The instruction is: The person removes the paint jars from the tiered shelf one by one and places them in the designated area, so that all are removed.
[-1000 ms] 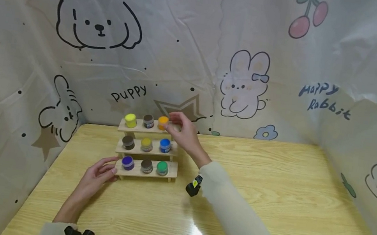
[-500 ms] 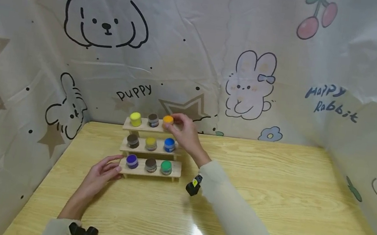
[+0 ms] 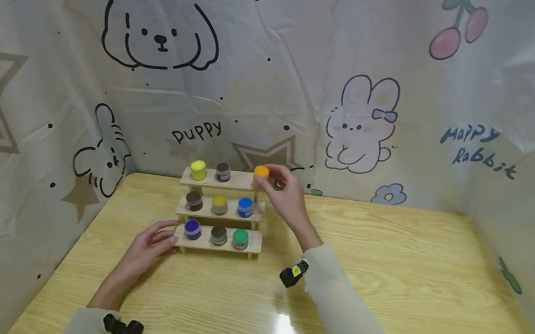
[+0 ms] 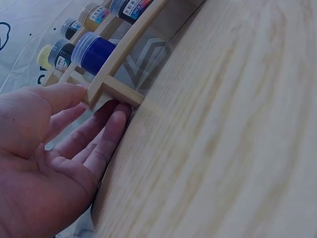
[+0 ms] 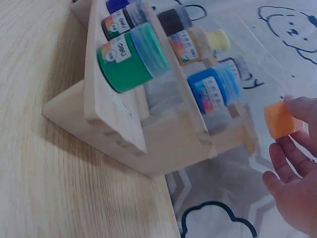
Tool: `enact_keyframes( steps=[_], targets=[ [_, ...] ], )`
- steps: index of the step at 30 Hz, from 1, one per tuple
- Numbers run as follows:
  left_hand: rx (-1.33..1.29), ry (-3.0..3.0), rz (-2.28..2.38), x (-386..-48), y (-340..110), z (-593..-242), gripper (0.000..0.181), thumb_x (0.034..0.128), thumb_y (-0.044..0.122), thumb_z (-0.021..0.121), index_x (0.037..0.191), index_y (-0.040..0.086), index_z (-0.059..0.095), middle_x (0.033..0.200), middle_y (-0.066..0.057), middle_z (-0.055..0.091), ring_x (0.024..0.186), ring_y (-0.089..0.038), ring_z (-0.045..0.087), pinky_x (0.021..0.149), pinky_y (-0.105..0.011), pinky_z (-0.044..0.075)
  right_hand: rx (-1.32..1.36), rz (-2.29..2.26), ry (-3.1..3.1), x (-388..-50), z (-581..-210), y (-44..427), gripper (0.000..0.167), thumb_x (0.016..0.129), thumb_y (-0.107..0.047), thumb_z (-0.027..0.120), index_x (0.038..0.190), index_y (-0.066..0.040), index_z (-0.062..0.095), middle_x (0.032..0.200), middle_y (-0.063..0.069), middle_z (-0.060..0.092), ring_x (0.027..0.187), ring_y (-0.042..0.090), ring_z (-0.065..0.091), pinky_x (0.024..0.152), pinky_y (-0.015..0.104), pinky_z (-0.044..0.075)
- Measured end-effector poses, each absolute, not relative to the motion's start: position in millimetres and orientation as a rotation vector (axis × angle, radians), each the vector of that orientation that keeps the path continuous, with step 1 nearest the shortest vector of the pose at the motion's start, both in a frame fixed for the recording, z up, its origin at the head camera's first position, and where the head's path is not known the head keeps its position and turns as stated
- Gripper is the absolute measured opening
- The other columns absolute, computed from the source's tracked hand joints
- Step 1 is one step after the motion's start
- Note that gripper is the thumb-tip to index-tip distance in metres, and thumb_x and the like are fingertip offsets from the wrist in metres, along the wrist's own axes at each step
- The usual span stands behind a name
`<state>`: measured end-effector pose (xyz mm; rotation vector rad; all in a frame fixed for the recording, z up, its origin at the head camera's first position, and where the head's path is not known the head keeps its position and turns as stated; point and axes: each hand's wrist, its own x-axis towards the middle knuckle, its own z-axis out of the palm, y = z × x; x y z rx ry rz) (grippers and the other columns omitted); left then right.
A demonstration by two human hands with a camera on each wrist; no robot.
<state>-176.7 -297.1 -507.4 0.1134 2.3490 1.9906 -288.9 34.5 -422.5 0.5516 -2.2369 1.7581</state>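
A three-tier wooden rack (image 3: 230, 247) holds small paint jars on every tier. At its lower left end my left hand (image 3: 144, 249) grips the corner; in the left wrist view the thumb lies on the shelf edge of the rack (image 4: 126, 43) and the fingers curl by its leg. My right hand (image 3: 290, 200) pinches an orange jar (image 3: 261, 172) between thumb and fingers at the top tier's right end. The right wrist view has the orange jar (image 5: 278, 120) held apart from the shelf, near the blue jar (image 5: 214, 89) and the green jar (image 5: 130, 59).
The rack stands on a wood-grain table (image 3: 383, 281), near its back edge. Behind and at both sides hangs a pale sheet (image 3: 277, 90) with cartoon drawings. On the top tier are a yellow jar (image 3: 198, 170) and a dark jar (image 3: 223, 172).
My right hand has taken hold of the orange jar and moved it to the right, away from the dark jar. My left hand stays at the rack's corner. The head view has shifted slightly.
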Motion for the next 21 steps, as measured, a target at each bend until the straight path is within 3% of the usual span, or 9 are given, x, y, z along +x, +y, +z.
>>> enact_keyframes(
  steps=[6,11,17,21],
  targets=[
    [0.131,2.34,2.001,-177,-296,-509,0.046,0.105,0.006,0.059,0.148,-0.006,0.046,0.13,-0.035,0.059,0.098,-0.008,0.07,0.088,-0.028,0.061,0.49,1.868,-2.151,-282,-431,57,0.036,0.097,-0.014,0.074,0.128,0.001,0.064,0.124,0.017,0.065,0.114,0.031,0.063,0.103,0.045,0.055],
    [0.149,2.343,2.005,-176,-295,-509,0.046,0.105,0.005,0.059,0.147,-0.007,0.046,0.128,-0.034,0.059,0.097,-0.008,0.07,0.088,-0.029,0.061,0.443,1.906,-2.125,-278,-445,72,0.038,0.096,-0.012,0.075,0.129,0.004,0.064,0.127,0.021,0.064,0.114,0.035,0.063,0.102,0.048,0.055],
    [0.157,2.353,2.003,-177,-295,-508,0.046,0.1051,0.006,0.059,0.147,-0.006,0.046,0.129,-0.035,0.059,0.097,-0.008,0.07,0.087,-0.027,0.061,0.345,1.895,-2.196,-279,-464,83,0.036,0.094,-0.013,0.078,0.124,0.003,0.067,0.123,0.018,0.067,0.111,0.029,0.065,0.1,0.041,0.057],
    [0.147,2.352,2.005,-177,-296,-509,0.046,0.1049,0.006,0.059,0.148,-0.005,0.046,0.13,-0.036,0.058,0.097,-0.008,0.07,0.087,-0.027,0.061,0.307,1.868,-2.23,-283,-476,87,0.034,0.093,-0.014,0.079,0.121,0.001,0.069,0.122,0.016,0.067,0.11,0.031,0.067,0.099,0.043,0.057]
  ],
)
